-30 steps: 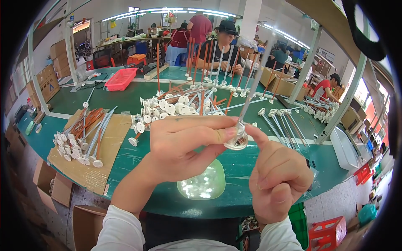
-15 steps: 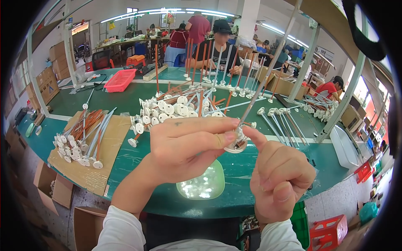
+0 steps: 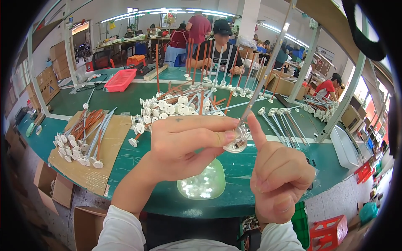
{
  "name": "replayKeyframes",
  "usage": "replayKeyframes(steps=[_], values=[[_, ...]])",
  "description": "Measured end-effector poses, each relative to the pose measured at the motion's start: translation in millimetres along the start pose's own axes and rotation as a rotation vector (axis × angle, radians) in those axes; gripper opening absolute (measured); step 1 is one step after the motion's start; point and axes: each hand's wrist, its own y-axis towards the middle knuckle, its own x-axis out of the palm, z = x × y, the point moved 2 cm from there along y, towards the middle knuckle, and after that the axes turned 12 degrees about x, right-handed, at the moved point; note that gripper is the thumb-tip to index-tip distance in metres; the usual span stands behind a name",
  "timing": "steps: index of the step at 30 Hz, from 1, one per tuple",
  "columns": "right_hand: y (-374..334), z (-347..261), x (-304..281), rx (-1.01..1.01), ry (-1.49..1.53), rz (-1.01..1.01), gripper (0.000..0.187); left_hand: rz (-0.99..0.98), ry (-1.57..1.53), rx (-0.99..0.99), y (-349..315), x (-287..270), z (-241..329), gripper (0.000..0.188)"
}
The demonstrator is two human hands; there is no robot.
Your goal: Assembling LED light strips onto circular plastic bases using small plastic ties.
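Observation:
My left hand [image 3: 184,144] pinches a long thin metal strip [image 3: 271,65] between thumb and fingers, low down near its round white base [image 3: 235,147]. The strip leans up and to the right. Small metal or brown parts show on the base. My right hand [image 3: 282,178] is beside it, its index finger stretched upward next to the strip and the other fingers curled; whether anything lies inside them is hidden. Below the hands sits a light green dish [image 3: 182,190] filled with small shiny pieces.
Brown and silver strips with white round bases [image 3: 169,108] are heaped mid-table. More lie on a cardboard sheet [image 3: 113,146] at left and in a row [image 3: 280,121] at right. Several stand upright before a person [image 3: 217,54] opposite. A pink basket [image 3: 120,80] lies far left.
My right index finger has straightened and moved up along the strip, away from the base. The strip has shifted slightly; my left hand keeps its hold.

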Motion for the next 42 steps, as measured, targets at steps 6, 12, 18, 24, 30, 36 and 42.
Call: replayKeyframes(steps=[6,12,18,24,30,36,42], values=[[-1.1,-1.6,4.2,-0.033,-0.117,-0.022,0.049,-0.008,-0.024,-0.022,-1.9,0.7,-2.4,0.027],[-2.3,-5.7,-1.5,-0.227,-0.257,0.025,0.043,-0.075,-0.039,-0.045,-5.4,1.6,-6.7,0.025],[15.9,-3.4,-17.1,-0.049,-0.492,0.124,0.015,-0.047,-0.086,-0.054,-2.7,0.3,-9.3,0.023],[26.4,-4.2,-26.3,-0.003,-0.81,0.052,0.024,-0.126,0.015,0.011,-0.5,1.6,-8.1,0.026],[23.6,7.3,-20.9,-0.03,-0.868,-0.028,0.023,-0.123,0.05,0.105,-2.9,3.1,-11.1,0.028],[22.8,4.4,-16.3,-0.044,-0.834,-0.022,0.019,-0.108,0.041,0.101,-0.6,-0.5,-9.0,0.028],[24.3,2.9,-16.2,-0.079,-0.828,-0.038,0.021,-0.052,0.103,0.0,0.8,0.3,-4.6,0.02]])
